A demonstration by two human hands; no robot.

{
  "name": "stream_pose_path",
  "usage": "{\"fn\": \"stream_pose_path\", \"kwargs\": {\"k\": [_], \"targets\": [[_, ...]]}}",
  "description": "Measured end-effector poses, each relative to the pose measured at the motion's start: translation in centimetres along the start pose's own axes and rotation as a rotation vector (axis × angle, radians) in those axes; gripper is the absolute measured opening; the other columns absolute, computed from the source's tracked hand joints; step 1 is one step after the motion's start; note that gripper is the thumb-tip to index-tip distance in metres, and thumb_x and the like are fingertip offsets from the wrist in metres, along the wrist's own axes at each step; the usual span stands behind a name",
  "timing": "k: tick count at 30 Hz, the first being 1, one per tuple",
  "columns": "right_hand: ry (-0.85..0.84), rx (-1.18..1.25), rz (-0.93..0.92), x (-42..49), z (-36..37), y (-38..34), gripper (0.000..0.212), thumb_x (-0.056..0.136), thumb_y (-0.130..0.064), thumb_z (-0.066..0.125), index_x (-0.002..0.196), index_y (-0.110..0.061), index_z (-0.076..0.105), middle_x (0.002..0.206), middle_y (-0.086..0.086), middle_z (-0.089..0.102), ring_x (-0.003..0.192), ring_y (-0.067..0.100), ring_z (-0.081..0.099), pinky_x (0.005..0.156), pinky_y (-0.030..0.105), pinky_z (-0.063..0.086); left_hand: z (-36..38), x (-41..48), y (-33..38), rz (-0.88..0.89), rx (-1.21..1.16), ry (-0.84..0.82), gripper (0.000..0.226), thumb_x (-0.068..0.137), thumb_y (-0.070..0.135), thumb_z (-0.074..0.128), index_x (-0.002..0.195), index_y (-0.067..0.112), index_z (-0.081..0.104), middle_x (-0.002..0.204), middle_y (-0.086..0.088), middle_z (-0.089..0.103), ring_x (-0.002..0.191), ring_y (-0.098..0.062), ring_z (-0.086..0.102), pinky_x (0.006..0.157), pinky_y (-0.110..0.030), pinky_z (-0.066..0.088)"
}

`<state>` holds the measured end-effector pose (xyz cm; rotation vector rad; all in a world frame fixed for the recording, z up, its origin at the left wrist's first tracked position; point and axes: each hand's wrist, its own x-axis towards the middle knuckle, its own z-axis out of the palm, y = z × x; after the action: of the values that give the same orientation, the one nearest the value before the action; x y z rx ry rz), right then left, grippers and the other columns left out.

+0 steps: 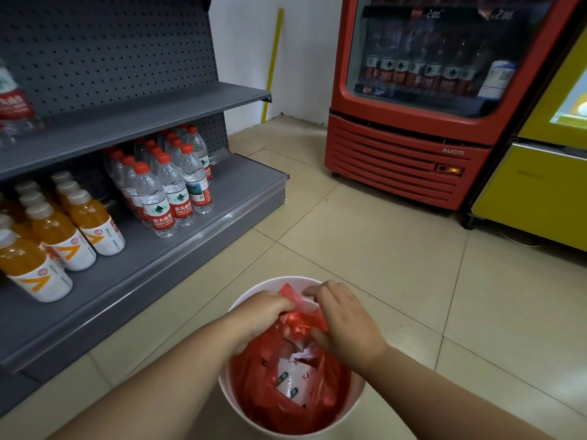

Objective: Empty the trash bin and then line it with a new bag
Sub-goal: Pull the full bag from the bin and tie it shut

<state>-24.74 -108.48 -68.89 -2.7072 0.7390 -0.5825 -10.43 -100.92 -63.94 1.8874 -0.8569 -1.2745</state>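
Head view, looking down: a tiled floor (pixel 365 249), with a grey shelf (pixel 206 236) of bottles (pixel 165 198) at left and a red drinks cooler (pixel 406 160) ahead. Low in the frame a round white trash bin (pixel 358 392) stands on the floor. It is lined with a thin, crinkled red bag (pixel 254 389) with white paper rubbish visible inside. The left hand (pixel 263 312) grips the bunched bag top and the right hand (pixel 346 322) pinches the opposite edge. Best to gather the whole rim into one neck, then lift straight up so the flimsy film neither tears nor spills.
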Motion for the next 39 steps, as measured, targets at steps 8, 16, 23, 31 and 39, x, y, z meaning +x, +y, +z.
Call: {"fn": "stream_pose_path", "kwargs": {"k": [8,16,23,31,39], "targets": [[0.135,-0.019,-0.292,0.1,-0.8,-0.3,0.019,0.084,-0.029,0.055,0.079,-0.019,0.071,0.066,-0.002,0.064,0.065,0.014,0.055,0.063,0.022,0.044,-0.2,0.1,-1.3,0.089,-0.107,0.022,0.036,0.092,0.016,0.051,0.061,0.015,0.070,0.067,-0.007,0.069,0.064,-0.021,0.062,0.071,-0.031,0.049],[-0.180,0.194,0.378,-1.3,-1.8,1.7,0.016,0.083,-0.015,0.064,0.073,-0.002,0.062,0.064,0.000,0.051,0.064,0.014,0.045,0.053,0.017,0.030,-2.4,0.7,-6.4,0.546,0.834,0.347,0.051,0.078,0.047,0.029,0.085,0.022,0.073,0.081,-0.001,0.071,0.077,-0.022,0.065,0.074,-0.026,0.051],[-0.301,0.014,0.478,-1.7,-2.7,2.1,0.017,0.085,-0.020,0.060,0.082,-0.005,0.067,0.073,0.002,0.057,0.073,0.018,0.050,0.059,0.028,0.034,-3.7,1.3,-8.2,0.545,1.152,0.344,0.029,0.065,0.039,0.042,0.061,0.028,0.068,0.057,0.005,0.064,0.054,-0.015,0.064,0.057,-0.023,0.052],[-0.377,-0.088,0.480,-0.8,-3.5,1.4,0.013,0.086,-0.016,0.053,0.075,-0.019,0.061,0.093,0.010,0.066,0.083,0.024,0.052,0.065,0.024,0.034,-4.1,1.5,-9.1,0.536,1.213,0.313,0.035,0.068,0.042,0.039,0.063,0.027,0.070,0.063,0.009,0.067,0.065,-0.015,0.068,0.061,-0.024,0.056],[-0.414,-0.145,0.495,-0.7,-4.2,1.3,0.017,0.087,-0.021,0.051,0.083,-0.015,0.067,0.093,0.010,0.065,0.092,0.027,0.059,0.067,0.026,0.037,-2.7,0.3,-7.3,0.649,1.135,0.416,0.015,0.063,0.032,0.058,0.066,0.026,0.071,0.068,0.004,0.071,0.060,-0.016,0.067,0.061,-0.023,0.054]]}}
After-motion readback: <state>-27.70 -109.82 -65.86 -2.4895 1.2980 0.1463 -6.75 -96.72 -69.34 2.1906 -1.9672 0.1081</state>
